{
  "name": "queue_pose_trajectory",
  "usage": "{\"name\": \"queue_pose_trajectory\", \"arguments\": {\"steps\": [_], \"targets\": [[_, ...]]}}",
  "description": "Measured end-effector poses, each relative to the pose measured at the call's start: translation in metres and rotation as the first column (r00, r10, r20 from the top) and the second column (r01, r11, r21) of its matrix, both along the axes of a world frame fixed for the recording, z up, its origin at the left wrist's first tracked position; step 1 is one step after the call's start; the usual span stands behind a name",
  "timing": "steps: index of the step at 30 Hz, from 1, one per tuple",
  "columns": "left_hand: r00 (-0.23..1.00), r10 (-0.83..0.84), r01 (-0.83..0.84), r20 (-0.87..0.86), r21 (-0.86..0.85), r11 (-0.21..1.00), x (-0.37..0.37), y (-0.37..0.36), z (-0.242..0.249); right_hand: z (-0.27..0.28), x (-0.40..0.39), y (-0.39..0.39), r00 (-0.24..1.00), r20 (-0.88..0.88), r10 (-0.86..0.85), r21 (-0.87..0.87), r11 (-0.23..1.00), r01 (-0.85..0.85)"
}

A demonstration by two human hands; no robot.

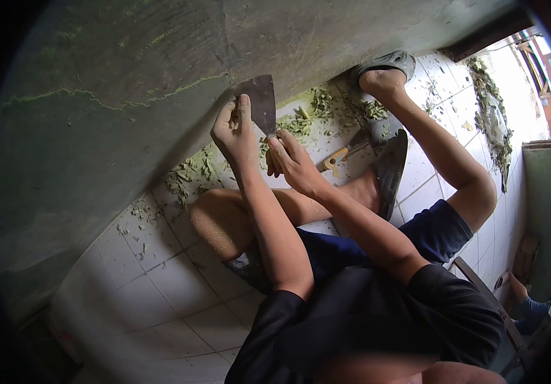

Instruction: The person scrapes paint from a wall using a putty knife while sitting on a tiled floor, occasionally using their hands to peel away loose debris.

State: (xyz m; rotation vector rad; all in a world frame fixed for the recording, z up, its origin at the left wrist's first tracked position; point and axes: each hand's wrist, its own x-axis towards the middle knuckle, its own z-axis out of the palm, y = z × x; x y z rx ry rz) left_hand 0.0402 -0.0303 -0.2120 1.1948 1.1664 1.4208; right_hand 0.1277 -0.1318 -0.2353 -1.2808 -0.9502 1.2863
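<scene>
A putty knife with a wide dark blade (263,102) is held up close to the wall, its blade flat toward me. My left hand (236,136) is closed at the blade's left edge, the thumb pressed on it. The fingers behind the blade are partly hidden. My right hand (296,164) is wrapped round the handle below the blade, which it mostly covers. A second scraper with a yellowish handle (333,159) lies on the tiles just right of my right hand. Green paint flakes (317,105) lie heaped along the foot of the wall.
The wall (115,141) has a jagged edge between scraped and smooth green paint. My legs are bent on the white tiled floor (173,288), a sandal (392,173) near the second scraper. More flakes (490,115) lie by the doorway. Another person's leg (517,288) shows at right.
</scene>
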Motion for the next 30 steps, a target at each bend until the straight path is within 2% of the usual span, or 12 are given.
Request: {"name": "queue_pose_trajectory", "arguments": {"steps": [7, 9, 11, 14, 18, 20, 25, 26, 27, 28, 29, 30], "targets": [[0.995, 0.055, -0.053, -0.086, 0.029, 0.998, 0.000, 0.004, -0.006, -0.008, -0.008, 0.002, 0.999, 0.023, -0.044, -0.031, 0.999, 0.045], [0.994, 0.073, -0.070, -0.077, 0.047, 0.996, 0.001, 0.004, -0.006, -0.011, -0.009, 0.004, 0.996, 0.072, -0.056, -0.028, 0.998, 0.058], [0.979, 0.128, -0.127, -0.158, 0.018, 0.992, 0.004, 0.005, -0.003, -0.011, -0.015, 0.005, 0.989, 0.120, -0.084, -0.003, 0.996, 0.085], [0.975, 0.168, -0.164, -0.144, 0.043, 0.986, 0.008, 0.011, 0.003, -0.002, -0.016, 0.012, 0.973, 0.197, -0.122, 0.027, 0.993, 0.119], [0.966, 0.151, -0.148, -0.210, 0.032, 0.989, 0.009, 0.008, 0.012, 0.013, -0.013, 0.010, 0.966, 0.224, -0.129, 0.021, 0.992, 0.128], [0.963, 0.234, -0.227, -0.136, 0.066, 0.972, 0.017, 0.005, 0.017, 0.015, -0.010, 0.011, 0.956, 0.261, -0.137, 0.052, 0.990, 0.127], [0.956, 0.250, -0.240, -0.155, 0.079, 0.968, 0.018, 0.005, 0.014, 0.027, -0.005, 0.009, 0.909, 0.390, -0.147, 0.050, 0.989, 0.138], [0.952, 0.255, -0.242, -0.168, 0.089, 0.966, 0.019, 0.005, 0.013, 0.025, -0.006, 0.011, 0.897, 0.400, -0.190, 0.133, 0.980, 0.149], [0.968, 0.217, -0.231, 0.124, 0.110, 0.967, 0.027, 0.006, 0.027, 0.024, -0.007, 0.015, 0.884, 0.405, -0.235, 0.216, 0.964, 0.157], [0.948, 0.278, -0.305, 0.153, 0.205, 0.930, 0.027, 0.010, 0.049, 0.047, -0.009, 0.020, 0.905, 0.344, -0.251, 0.279, 0.947, 0.157], [0.924, 0.334, -0.377, 0.185, 0.295, 0.878, 0.024, 0.014, 0.069, 0.063, -0.009, 0.031, 0.885, 0.374, -0.277, 0.390, 0.913, 0.121], [0.938, 0.309, -0.342, 0.157, 0.273, 0.899, 0.014, 0.015, 0.085, 0.076, -0.006, 0.039, 0.903, 0.384, -0.195, 0.333, 0.941, 0.061]]}}
